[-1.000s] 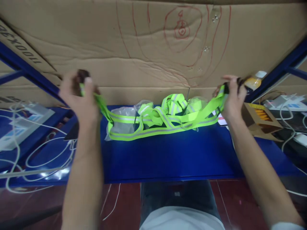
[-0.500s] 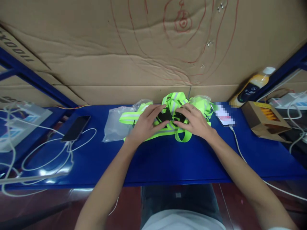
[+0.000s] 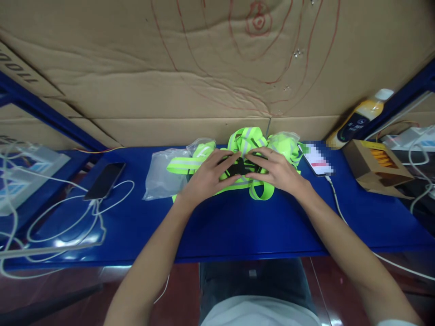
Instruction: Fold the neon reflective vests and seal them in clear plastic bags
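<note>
Upside-down "1100" on left cardboard strip (image 3: 21, 69)

Straps (image 3: 247, 138) on table (image 3: 258, 228), bag (image 3: 163, 174) on L, phone (image 3: 318, 158) & box (image 3: 374, 176) on R, cardboard (image 3: 204, 97) behind

Looking like a workshop or storeroom, and showing it in a glossy blue rack shelf (image 3: 251, 231) serving as a workbench, blue slanting struts (image 3: 50, 112), a cardboard backing (image 3: 118, 59) scrawled with red rings (image 3: 258, 21), trailing white cables (image 3: 334, 197) and a red tiled floor (image 3: 183, 290).
</note>
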### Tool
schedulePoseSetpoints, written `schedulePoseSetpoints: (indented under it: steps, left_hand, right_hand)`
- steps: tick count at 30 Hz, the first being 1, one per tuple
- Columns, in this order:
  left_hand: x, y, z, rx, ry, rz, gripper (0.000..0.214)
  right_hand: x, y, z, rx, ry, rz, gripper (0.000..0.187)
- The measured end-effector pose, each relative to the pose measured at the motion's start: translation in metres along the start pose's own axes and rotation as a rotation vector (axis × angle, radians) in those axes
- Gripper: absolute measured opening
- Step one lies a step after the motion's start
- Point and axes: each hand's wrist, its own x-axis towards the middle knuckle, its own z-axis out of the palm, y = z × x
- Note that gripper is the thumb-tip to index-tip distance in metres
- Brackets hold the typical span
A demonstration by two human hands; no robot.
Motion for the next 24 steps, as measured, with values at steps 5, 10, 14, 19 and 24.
schedulePoseSetpoints:
  steps: [5,10,14,19,24]
  left_hand:
    - [-0.001,0.005,0.007,-0.032,-0.063,-0.013,0.063]
    - [-0.001,0.02,0.015,-0.075,-0.053,-0.087,0.074]
    - [0.003,0.036,0.023,-0.121,-0.069,-0.12,0.086]
    - [0.004,0.037,0.032,-0.142,-0.045,-0.128,0.089]
    - [0.001,0.029,0.026,-0.099,0.033,-0.177,0.072]
  right_hand:
    - [0.0,-0.006,0.002,0.049,-0.086,0.033,0.052]
    - [0.004,-0.02,0.013,0.258,0.179,0.164,0.038]
    - [0.008,-0.033,0.02,0.324,0.337,0.276,0.035]
    - [0.013,-0.037,0.019,0.362,0.371,0.351,0.028]
    - [0.014,-0.026,-0.001,0.366,0.17,0.309,0.02]
